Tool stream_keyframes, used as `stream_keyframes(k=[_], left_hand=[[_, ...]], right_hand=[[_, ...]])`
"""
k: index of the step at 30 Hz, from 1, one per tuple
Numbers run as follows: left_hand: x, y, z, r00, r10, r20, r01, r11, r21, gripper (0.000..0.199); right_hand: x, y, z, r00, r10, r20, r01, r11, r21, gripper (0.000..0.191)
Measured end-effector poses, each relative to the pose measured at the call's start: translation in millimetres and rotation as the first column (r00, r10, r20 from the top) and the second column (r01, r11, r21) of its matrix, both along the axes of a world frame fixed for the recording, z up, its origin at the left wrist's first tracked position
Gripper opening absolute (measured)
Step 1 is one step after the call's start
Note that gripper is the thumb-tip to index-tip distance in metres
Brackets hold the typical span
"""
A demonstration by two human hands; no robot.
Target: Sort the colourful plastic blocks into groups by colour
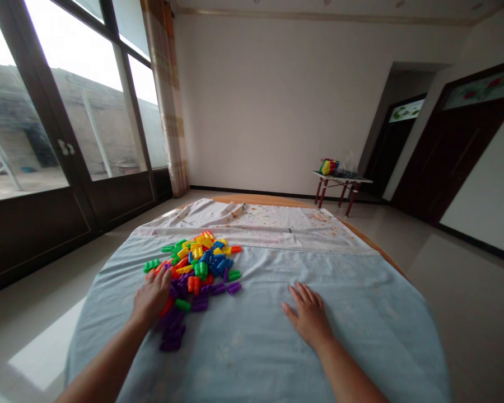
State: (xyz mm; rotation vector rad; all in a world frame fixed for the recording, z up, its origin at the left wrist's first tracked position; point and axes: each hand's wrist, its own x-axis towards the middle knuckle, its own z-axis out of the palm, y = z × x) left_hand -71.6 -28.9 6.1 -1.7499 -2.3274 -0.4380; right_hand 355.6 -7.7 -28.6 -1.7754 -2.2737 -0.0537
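A heap of small plastic building blocks (197,253) in red, orange, yellow, green, blue and purple lies on the left half of a cloth-covered table (252,336). My left hand (152,294) rests at the heap's left edge, fingers stretched over orange and red pieces and slightly apart. Whether its fingertips grip any piece cannot be made out. Several purple blocks (173,330) lie to the right of my left wrist, close to me. On the right half, my right hand (308,314) lies flat on the light blue cloth, fingers spread, holding nothing and apart from the blocks.
A white patterned cloth (269,224) covers the far part of the table, wrinkled, with the wooden edge (260,199) showing behind it. By the far wall stands a small table (344,178) bearing a colourful bag (329,166). Glass doors (84,95) are on the left.
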Motion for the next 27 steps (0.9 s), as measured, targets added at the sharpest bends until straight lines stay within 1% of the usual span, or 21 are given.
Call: stream_keyframes(k=[4, 7, 10, 13, 15, 17, 19, 22, 24, 27], left_hand=[[21, 18, 2.1, 0.997, -0.071, -0.003, 0.071, 0.997, 0.004, 0.044], [21, 21, 7.6, 0.997, -0.072, 0.003, 0.072, 0.997, 0.035, 0.045], [11, 10, 10.2, 1.000, -0.023, 0.009, 0.023, 0.996, 0.082, 0.046], [1, -10, 6.3, 0.999, 0.036, 0.026, -0.039, 0.992, 0.118, 0.046], [0, -22, 1.9, 0.998, 0.057, 0.042, -0.062, 0.990, 0.129, 0.046], [4, -28, -1.2, 0.996, 0.063, 0.060, -0.071, 0.988, 0.140, 0.046], [12, -27, -1.1, 0.994, 0.074, 0.083, -0.087, 0.984, 0.157, 0.045], [29, -19, 5.0, 0.991, 0.080, 0.112, -0.101, 0.976, 0.195, 0.046], [44, -15, 10.8, 0.990, 0.069, 0.125, -0.095, 0.971, 0.220, 0.047], [69, -16, 18.0, 0.989, 0.050, 0.140, -0.083, 0.968, 0.237, 0.047]], right_hand=[[0, 0, -0.7, 1.000, 0.000, -0.002, 0.000, 1.000, 0.010, 0.058], [-1, 1, -1.7, 1.000, 0.002, -0.009, -0.002, 1.000, 0.014, 0.057], [-1, 1, -2.3, 1.000, 0.003, -0.012, -0.003, 1.000, 0.017, 0.057], [-1, 2, -2.7, 1.000, 0.007, -0.014, -0.007, 1.000, 0.018, 0.056], [0, 2, -3.1, 1.000, 0.009, -0.019, -0.008, 1.000, 0.018, 0.055], [0, 3, -3.9, 1.000, 0.009, -0.026, -0.008, 1.000, 0.020, 0.055], [0, 4, -4.9, 0.999, 0.011, -0.032, -0.010, 1.000, 0.027, 0.054], [1, 4, -6.4, 0.999, 0.014, -0.031, -0.013, 0.999, 0.044, 0.053], [1, 4, -7.0, 0.999, 0.018, -0.027, -0.016, 0.999, 0.050, 0.052], [2, 4, -7.8, 0.999, 0.021, -0.026, -0.020, 0.998, 0.056, 0.052]])
